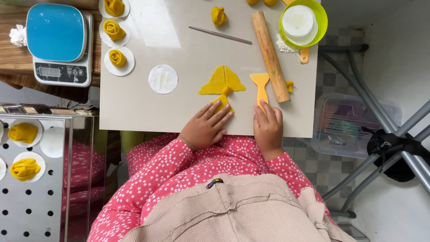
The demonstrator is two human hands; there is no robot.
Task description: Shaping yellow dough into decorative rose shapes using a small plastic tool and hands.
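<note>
My left hand (207, 126) lies flat at the near edge of the beige board (134, 98), fingertips on a small yellow dough piece (223, 101). Just beyond it lies a yellow dough sheet cut into triangles (222, 81). My right hand (268, 125) rests on the handle of a yellow plastic scraper (260, 86), whose blade points away from me. A wooden rolling pin (270, 55) lies at a slant to the right of the scraper.
A round white paper (163, 79), rose-shaped dough pieces on papers (117, 58), a thin metal rod (219, 35) and a green bowl with a white tub (303, 23) sit on the board. A blue scale (57, 42) stands left. A perforated steel tray (31, 188) holds more dough.
</note>
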